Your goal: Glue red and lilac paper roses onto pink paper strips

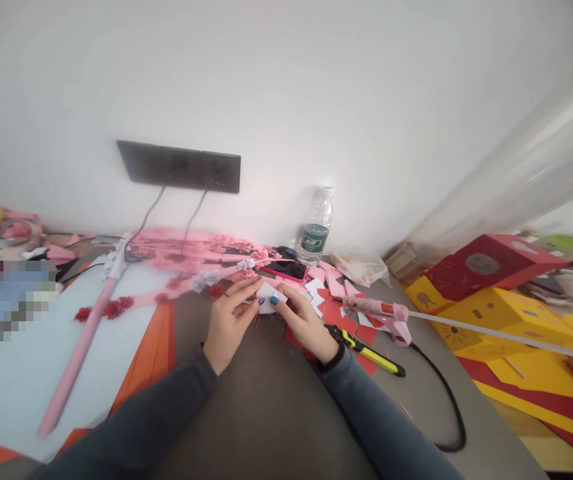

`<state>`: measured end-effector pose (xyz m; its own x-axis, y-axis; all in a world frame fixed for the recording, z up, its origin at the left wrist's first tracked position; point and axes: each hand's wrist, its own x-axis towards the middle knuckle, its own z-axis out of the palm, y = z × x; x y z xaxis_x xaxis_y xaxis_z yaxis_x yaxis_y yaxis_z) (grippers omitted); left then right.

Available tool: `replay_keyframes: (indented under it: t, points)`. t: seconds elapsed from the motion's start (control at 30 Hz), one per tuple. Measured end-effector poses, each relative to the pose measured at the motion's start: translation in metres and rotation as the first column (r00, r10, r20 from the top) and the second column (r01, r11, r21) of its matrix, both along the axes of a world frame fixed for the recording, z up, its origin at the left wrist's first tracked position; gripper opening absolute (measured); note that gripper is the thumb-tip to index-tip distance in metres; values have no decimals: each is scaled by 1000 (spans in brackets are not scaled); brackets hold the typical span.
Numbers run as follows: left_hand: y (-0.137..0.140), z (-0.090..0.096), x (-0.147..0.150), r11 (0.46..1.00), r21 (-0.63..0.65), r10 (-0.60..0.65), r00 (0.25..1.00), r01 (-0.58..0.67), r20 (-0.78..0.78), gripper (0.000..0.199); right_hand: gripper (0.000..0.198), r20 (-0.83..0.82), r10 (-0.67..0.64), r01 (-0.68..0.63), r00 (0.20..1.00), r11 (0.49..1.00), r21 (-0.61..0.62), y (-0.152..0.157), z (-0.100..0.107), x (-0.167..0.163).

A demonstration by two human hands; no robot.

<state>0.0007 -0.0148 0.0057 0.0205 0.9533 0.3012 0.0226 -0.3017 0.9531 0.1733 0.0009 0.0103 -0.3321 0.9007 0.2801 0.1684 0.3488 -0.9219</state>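
Note:
A small piece of white paper point(267, 291) is pinched between my two hands above the grey table. My left hand point(233, 318) grips its left side with thumb and fingers. On the right side, my right hand point(307, 322) holds it with the thumb in front. Loose red paper pieces point(329, 308) lie under and beside my right hand, with white paper squares point(315, 289) among them. Close to my right wrist is a yellow-and-black utility knife point(373, 355). Behind my hands lies a phone point(286, 269) in a pink case.
A pink glue gun point(381, 311) with a long glue stick and black cord lies right. A water bottle point(316, 230) stands by the wall. Pink rolled paper sticks point(83, 353) with paper flowers lie left. Yellow and red boxes point(503, 317) stand far right.

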Motion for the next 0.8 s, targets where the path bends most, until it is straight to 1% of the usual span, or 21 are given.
replay_keyframes:
  t: [0.13, 0.27, 0.37, 0.47, 0.63, 0.7, 0.8]
  points:
    - [2, -3, -2, 999, 11, -33, 999, 33, 14, 30, 45, -6, -11, 10, 1000, 1000, -11, 1, -1, 0]
    - [4, -3, -3, 996, 62, -72, 996, 69, 51, 22, 47, -10, 4, -4, 1000, 1000, -9, 1, 0, 1]
    - [5, -3, -3, 992, 92, -95, 993, 88, 77, 15, 48, -3, 24, -24, 1000, 999, -28, 0, 3, 0]
    - [5, 0, -2, 994, 49, -107, 988, 102, 111, 12, 49, -3, 37, -37, 999, 999, -33, -2, 6, -1]
    - [6, 6, 1, 990, -84, -98, 982, 113, 161, 25, 53, -5, 64, -64, 998, 997, -32, -5, 7, -2]
    - [5, 7, 2, 988, -103, -100, 983, 117, 154, 27, 54, -7, 66, -67, 998, 997, -31, -5, 7, -3]
    - [5, 7, 1, 989, -86, -110, 985, 122, 135, 25, 54, -27, 61, -62, 998, 997, -35, -4, 6, -3]
